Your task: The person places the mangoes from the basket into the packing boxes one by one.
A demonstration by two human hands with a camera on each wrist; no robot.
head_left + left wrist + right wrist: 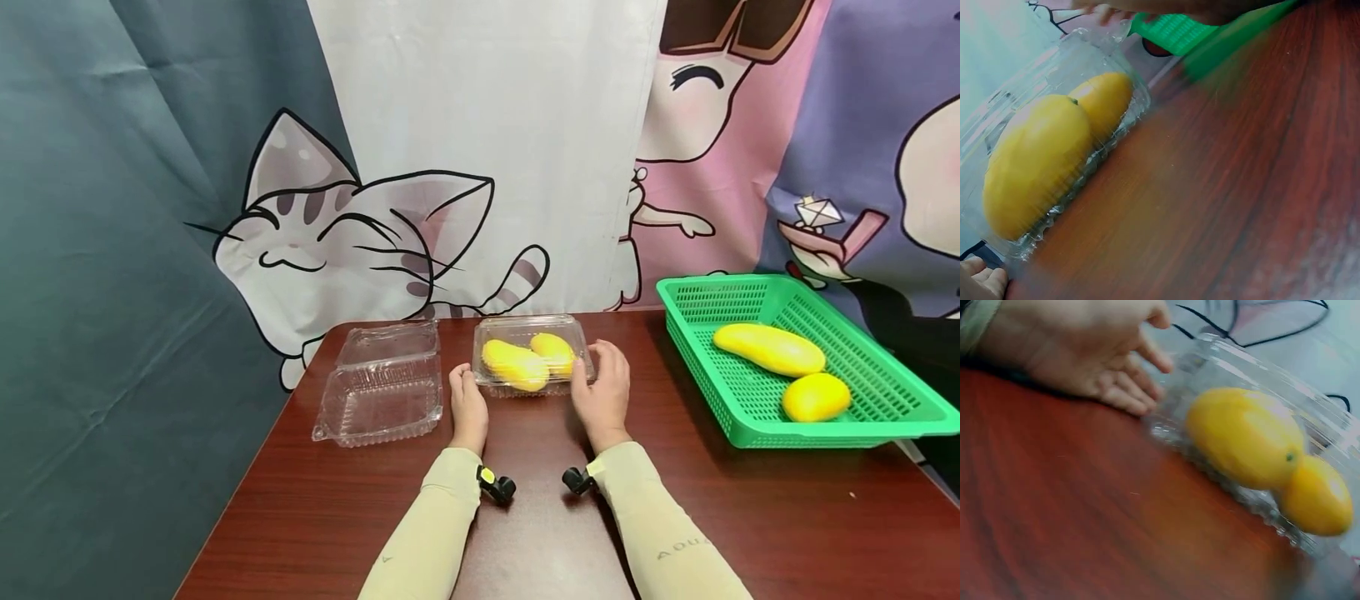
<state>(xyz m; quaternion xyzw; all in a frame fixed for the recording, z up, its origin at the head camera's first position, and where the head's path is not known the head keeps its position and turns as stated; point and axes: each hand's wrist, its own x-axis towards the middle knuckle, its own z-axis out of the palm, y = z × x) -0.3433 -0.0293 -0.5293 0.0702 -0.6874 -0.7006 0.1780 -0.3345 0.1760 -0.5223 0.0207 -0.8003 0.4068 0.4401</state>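
Observation:
A clear plastic clamshell box [532, 323] stands at the back middle of the table, its lid down over two yellow mangoes [514, 364]. The larger mango lies on the left and the smaller one on the right. My left hand [469, 410] is at the box's left end; in the right wrist view its loosely bent fingers [1124, 394] reach the near corner. On the opposite side, my right hand [604, 395] has its thumb and fingers spread around the right front corner. Neither hand's fingers close around the box.
To the left, another clear clamshell box [382, 358] lies with its lid raised. A green plastic basket [738, 433] sits at the right with two more mangoes [769, 349] in it. Behind the brown table [532, 525] hangs a cartoon-printed cloth [480, 100].

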